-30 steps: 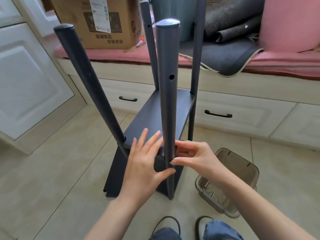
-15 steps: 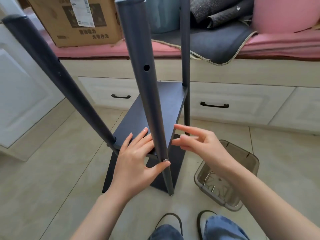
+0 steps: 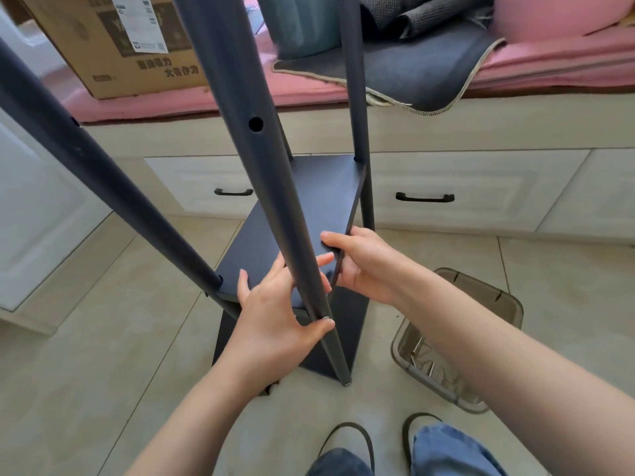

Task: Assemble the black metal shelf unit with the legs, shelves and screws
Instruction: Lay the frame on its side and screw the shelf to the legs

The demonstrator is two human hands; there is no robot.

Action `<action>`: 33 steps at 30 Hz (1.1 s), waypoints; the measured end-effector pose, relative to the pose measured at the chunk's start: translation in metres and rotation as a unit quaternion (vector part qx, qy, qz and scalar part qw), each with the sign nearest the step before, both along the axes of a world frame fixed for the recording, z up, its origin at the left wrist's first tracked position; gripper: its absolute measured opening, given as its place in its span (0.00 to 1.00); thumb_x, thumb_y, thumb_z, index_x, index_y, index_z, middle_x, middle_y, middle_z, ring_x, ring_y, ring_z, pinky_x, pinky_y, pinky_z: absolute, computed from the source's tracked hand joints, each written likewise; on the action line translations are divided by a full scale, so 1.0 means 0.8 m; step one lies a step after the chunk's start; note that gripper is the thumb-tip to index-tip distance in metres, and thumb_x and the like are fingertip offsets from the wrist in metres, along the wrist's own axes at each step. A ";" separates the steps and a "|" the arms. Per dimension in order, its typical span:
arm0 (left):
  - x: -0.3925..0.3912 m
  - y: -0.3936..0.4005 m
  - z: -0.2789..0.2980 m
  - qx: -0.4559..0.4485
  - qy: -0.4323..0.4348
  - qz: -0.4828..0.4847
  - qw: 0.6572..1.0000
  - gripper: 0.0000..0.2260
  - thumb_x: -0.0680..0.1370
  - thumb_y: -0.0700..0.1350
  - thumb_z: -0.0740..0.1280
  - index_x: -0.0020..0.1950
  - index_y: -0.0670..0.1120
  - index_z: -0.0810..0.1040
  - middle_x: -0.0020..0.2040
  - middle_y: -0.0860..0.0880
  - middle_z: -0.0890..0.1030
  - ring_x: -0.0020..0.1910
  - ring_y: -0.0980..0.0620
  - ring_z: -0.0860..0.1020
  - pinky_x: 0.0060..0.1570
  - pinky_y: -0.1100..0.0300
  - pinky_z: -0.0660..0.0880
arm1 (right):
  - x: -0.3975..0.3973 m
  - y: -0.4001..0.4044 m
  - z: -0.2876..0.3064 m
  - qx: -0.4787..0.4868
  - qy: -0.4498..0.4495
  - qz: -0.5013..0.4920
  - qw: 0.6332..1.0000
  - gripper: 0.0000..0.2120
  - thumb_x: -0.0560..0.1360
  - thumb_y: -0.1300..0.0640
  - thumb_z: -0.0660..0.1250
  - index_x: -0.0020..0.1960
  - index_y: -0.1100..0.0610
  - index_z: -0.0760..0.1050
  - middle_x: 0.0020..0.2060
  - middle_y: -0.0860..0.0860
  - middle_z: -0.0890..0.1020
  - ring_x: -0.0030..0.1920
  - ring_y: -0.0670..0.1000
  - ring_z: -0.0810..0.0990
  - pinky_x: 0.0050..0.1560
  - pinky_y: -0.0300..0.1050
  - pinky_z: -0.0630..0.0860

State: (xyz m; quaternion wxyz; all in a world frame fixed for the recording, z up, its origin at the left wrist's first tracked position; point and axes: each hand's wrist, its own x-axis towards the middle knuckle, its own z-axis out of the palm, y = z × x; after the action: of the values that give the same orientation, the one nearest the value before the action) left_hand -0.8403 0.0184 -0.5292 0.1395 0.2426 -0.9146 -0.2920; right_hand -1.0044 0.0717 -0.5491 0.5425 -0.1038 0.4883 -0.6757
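While the black shelf unit (image 3: 309, 214) stands on the tiled floor (image 3: 103, 355) with its legs rising past the camera, both hands work at its near corner. The left hand (image 3: 275, 317) lies against the near leg (image 3: 271, 187): its fingers (image 3: 285, 269) reach behind the tube onto the shelf panel (image 3: 319, 204), and its thumb (image 3: 319, 326) presses the front of the leg just beside a small silver screw head (image 3: 324, 317). The right hand (image 3: 364, 266) grips the right edge of the same panel, thumb on top and fingers curled underneath. A round hole (image 3: 255, 124) shows higher up the near leg. The left leg (image 3: 103, 180) slants off toward the upper left, and the far right leg (image 3: 357, 97) stands at the panel's back corner. Below the panel a second dark shelf (image 3: 347, 331) tilts down to the floor.

Just to the right of the unit, a translucent brown bin (image 3: 481, 324) sits on the floor with metal screws (image 3: 422, 359) inside. Behind, a window seat with drawers (image 3: 446, 190) carries a pink cushion (image 3: 567, 67), a dark mat (image 3: 412, 67) and a cardboard box (image 3: 117, 39). Jeans and sandals (image 3: 347, 438) show at the bottom edge.
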 end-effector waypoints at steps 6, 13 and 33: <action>0.008 0.002 0.016 0.047 0.022 0.007 0.999 0.28 0.70 0.39 0.79 0.49 0.68 0.68 0.54 0.66 0.80 0.54 0.86 0.64 0.78 0.38 0.42 | 0.003 0.000 0.013 0.001 0.030 0.013 0.999 0.14 0.81 0.62 0.63 0.66 0.64 0.69 0.47 0.55 0.82 0.40 0.51 0.85 0.43 0.51 0.81; 0.038 0.008 0.028 0.096 0.050 0.022 0.994 0.20 0.67 0.50 0.79 0.51 0.64 0.74 0.58 0.80 0.73 0.63 0.83 0.62 0.77 0.36 0.54 | 0.022 -0.001 0.037 0.010 0.050 0.050 0.997 0.15 0.81 0.64 0.62 0.67 0.62 0.68 0.59 0.61 0.81 0.55 0.59 0.84 0.50 0.57 0.82; 0.074 0.024 0.033 0.185 0.076 0.050 0.979 0.15 0.69 0.35 0.79 0.49 0.44 0.76 0.54 0.71 0.81 0.54 0.76 0.76 0.48 0.80 0.69 | 0.046 0.005 0.072 0.140 0.092 0.102 0.981 0.12 0.82 0.60 0.62 0.63 0.64 0.69 0.54 0.62 0.83 0.50 0.61 0.85 0.51 0.59 0.82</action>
State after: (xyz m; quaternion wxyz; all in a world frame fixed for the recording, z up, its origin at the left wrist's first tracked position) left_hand -0.7813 0.0380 -0.5027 0.1753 0.2864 -0.8183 -0.4665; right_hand -0.9680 0.0758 -0.4916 0.5705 -0.1379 0.6124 -0.5297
